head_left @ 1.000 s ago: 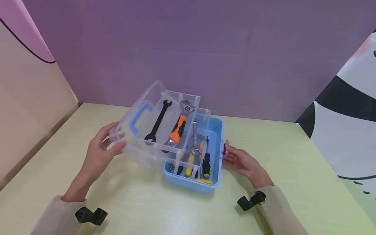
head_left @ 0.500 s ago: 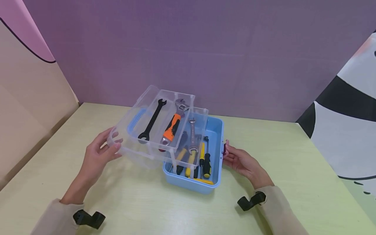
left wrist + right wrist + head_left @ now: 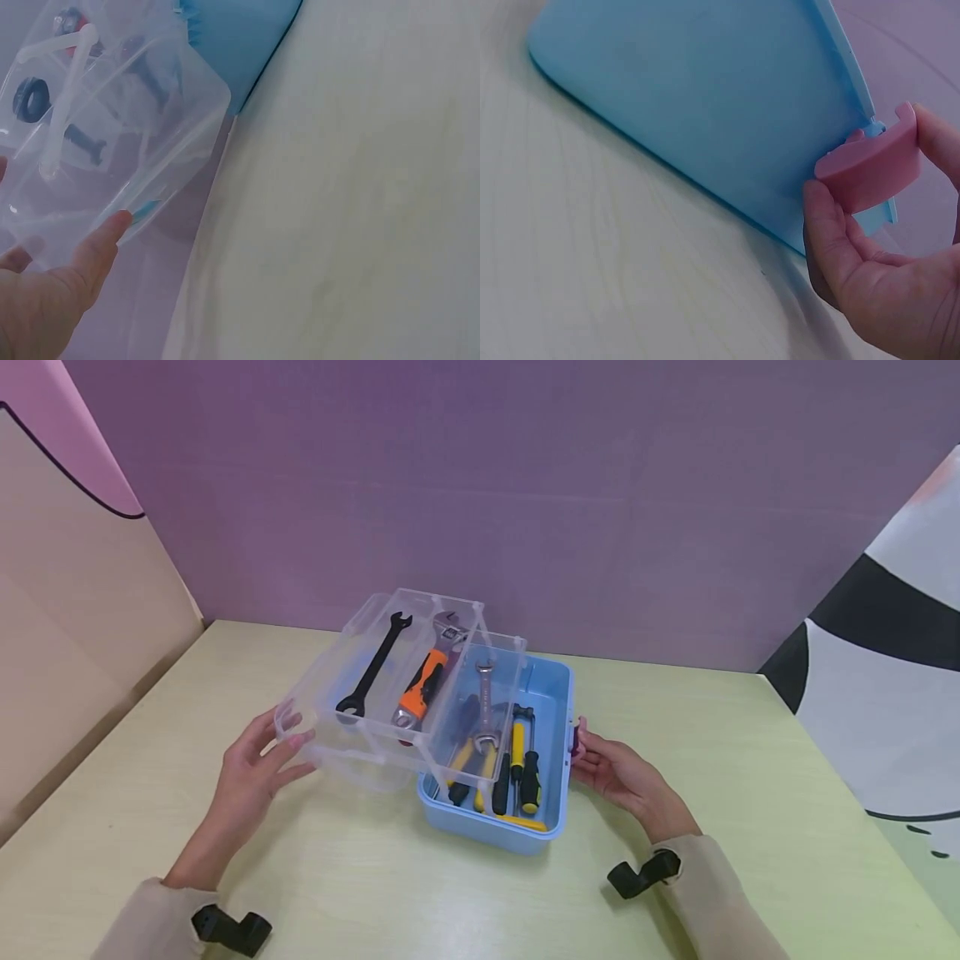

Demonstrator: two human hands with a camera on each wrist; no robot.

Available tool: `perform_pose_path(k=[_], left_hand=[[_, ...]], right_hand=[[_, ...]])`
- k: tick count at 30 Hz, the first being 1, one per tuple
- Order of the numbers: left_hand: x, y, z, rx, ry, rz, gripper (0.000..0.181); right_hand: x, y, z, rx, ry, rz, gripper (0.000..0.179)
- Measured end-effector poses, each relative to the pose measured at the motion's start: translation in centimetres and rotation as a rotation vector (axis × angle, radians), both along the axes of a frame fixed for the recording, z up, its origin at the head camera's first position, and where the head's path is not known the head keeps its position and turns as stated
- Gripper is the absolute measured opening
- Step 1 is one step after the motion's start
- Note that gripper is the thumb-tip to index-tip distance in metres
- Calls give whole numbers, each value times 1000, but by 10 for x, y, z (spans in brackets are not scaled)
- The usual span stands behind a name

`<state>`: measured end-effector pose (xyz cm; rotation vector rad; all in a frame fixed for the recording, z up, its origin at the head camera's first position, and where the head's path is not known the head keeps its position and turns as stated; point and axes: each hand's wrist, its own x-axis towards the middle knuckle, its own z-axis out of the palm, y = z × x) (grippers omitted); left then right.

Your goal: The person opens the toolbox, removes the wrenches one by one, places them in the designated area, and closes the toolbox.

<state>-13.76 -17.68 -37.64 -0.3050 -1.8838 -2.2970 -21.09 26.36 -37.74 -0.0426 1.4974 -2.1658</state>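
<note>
A light-blue toolbox (image 3: 557,693) stands on the table, its clear lid (image 3: 318,697) swung out to the left with clear trays linked to it. My left hand (image 3: 247,772) holds the lid's outer edge between thumb and fingers. On the right side, my right hand (image 3: 622,777) pinches the pink latch (image 3: 877,169). The upper tray carries a black wrench (image 3: 375,664) and an orange-handled adjustable wrench (image 3: 423,685). In the lower tray lies a silver wrench (image 3: 485,697). Several yellow-and-black tools, including a screwdriver (image 3: 530,781), lie in the box, partly seen through the trays.
The pale wooden table (image 3: 352,877) extends around the box. Behind it rises a purple backdrop (image 3: 487,485), with a beige panel (image 3: 75,610) at the left and a black-and-white patterned panel (image 3: 885,710) at the right.
The lid and trays have swung lower and leftward, showing more of the tools in the box. My left hand has moved slightly left and down with the lid; my right hand stays at the latch.
</note>
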Motion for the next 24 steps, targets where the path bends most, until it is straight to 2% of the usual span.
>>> perform_pose_path(k=[9, 13, 16, 22, 24], left_hand=[[1, 1, -13, 110, 11, -30, 35], [1, 0, -19, 104, -19, -36, 39], [1, -1, -24, 80, -34, -36, 44], [-2, 1, -30, -79, -107, 20, 69], [-3, 2, -31, -102, -135, 34, 73]], right_hand=[[-1, -1, 0, -17, 10, 13, 26], [-1, -2, 0, -14, 5, 8, 25], [-1, -2, 0, -11, 2, 6, 25], [-2, -1, -1, -11, -1, 5, 26], [-1, -1, 0, -16, 0, 4, 26]])
